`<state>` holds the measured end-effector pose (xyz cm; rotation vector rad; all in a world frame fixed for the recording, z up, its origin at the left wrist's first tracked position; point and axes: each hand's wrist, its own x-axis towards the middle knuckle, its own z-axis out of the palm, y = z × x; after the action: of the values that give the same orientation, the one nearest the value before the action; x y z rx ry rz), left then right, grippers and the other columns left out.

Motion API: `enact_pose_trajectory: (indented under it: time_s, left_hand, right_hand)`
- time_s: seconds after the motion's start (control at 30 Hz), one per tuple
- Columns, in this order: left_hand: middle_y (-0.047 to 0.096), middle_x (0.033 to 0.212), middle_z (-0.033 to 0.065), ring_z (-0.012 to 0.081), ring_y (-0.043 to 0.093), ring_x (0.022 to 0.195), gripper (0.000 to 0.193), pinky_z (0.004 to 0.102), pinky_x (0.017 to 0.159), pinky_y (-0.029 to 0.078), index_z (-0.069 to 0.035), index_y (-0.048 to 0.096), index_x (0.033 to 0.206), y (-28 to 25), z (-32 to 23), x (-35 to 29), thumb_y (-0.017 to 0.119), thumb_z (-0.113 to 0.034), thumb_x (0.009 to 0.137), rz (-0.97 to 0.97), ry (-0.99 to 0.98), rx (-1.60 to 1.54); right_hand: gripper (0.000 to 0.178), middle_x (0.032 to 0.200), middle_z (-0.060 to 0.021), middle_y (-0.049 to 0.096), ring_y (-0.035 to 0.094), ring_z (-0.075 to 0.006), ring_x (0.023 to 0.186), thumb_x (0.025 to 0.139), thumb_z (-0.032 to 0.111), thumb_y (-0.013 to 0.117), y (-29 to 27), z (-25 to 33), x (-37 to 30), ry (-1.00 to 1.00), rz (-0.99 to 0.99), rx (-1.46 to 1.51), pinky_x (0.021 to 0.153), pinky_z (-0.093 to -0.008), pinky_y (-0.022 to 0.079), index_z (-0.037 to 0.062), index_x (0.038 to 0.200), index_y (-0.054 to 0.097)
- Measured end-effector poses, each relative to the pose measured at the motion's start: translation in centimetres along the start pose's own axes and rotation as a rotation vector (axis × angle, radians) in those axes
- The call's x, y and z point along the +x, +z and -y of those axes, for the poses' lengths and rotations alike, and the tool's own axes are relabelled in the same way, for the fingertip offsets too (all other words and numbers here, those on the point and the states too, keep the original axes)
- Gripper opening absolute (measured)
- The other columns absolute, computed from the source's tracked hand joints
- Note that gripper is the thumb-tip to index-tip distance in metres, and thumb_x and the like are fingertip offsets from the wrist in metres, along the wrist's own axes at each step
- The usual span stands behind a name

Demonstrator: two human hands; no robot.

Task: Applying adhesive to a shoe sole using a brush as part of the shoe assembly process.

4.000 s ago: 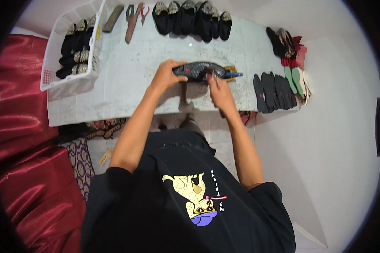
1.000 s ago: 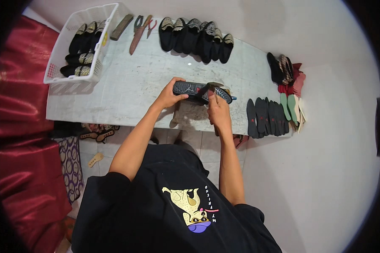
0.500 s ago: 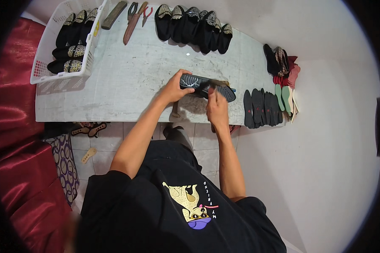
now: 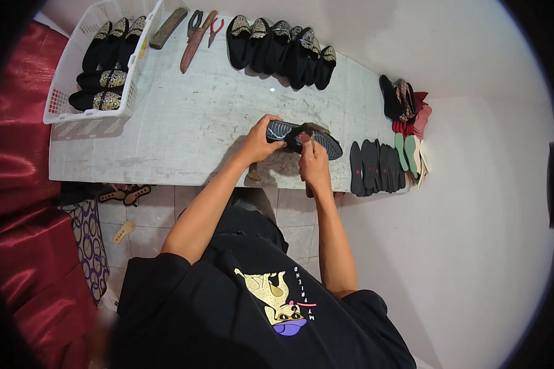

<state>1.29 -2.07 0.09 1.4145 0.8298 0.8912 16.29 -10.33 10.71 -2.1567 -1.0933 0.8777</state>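
Observation:
A black shoe (image 4: pixel 332 148) is turned with its ridged sole upward above the near part of the table. My left hand (image 4: pixel 260 142) is closed round its left end, the thumb lying on the sole. My right hand (image 4: pixel 314 165) grips a hammer (image 4: pixel 309 128) by its handle, whose end shows below the fist. The dark hammer head is over the middle of the sole; whether it touches cannot be made out. A tan, handle-like piece (image 4: pixel 253 173) lies at the table's near edge, partly hidden by my left forearm.
Several patterned black shoes (image 4: pixel 271 49) line the back of the table (image 4: pixel 166 123). More sit in a white plastic basket (image 4: pixel 126 101) at the left. Near it are a dark block (image 4: pixel 168 29), a sheathed knife (image 4: pixel 197 46) and red-handled pliers (image 4: pixel 215 31). Black insoles (image 4: pixel 369 166) lie right.
My right hand with the hammer was blurred by motion and now shows sharply, the hammer head over the sole. My left hand still holds the shoe. The whole view has shifted slightly.

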Motion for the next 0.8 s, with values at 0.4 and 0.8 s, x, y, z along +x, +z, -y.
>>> enact_pose_trajectory:
  time_s: [0.4,0.8]
  left_hand:
    - [0.072,0.111,0.0099,0.0222,0.069,0.104,0.065,0.0350,0.092,0.053,-0.009,0.057,0.128,0.5,0.0,-0.1,0.094,-0.014,0.074,0.005,-0.074,-0.072]
    - [0.075,0.111,0.0037,0.0137,0.069,0.102,0.068,0.0304,0.094,0.054,-0.006,0.071,0.121,-0.5,2.7,1.3,0.101,-0.018,0.061,0.007,0.039,-0.145]
  right_hand:
    - [0.049,0.084,-0.0310,0.067,0.069,-0.0497,0.087,0.109,0.039,0.051,-0.1,2.3,0.0,-0.054,0.033,-0.102,0.076,-0.0505,0.052,-0.0056,0.105,0.069]
    - [0.046,0.088,-0.0342,0.065,0.065,-0.0549,0.092,0.108,0.037,0.055,-0.4,4.5,-1.2,-0.134,0.047,-0.228,0.075,-0.0529,0.051,-0.0063,0.101,0.067]
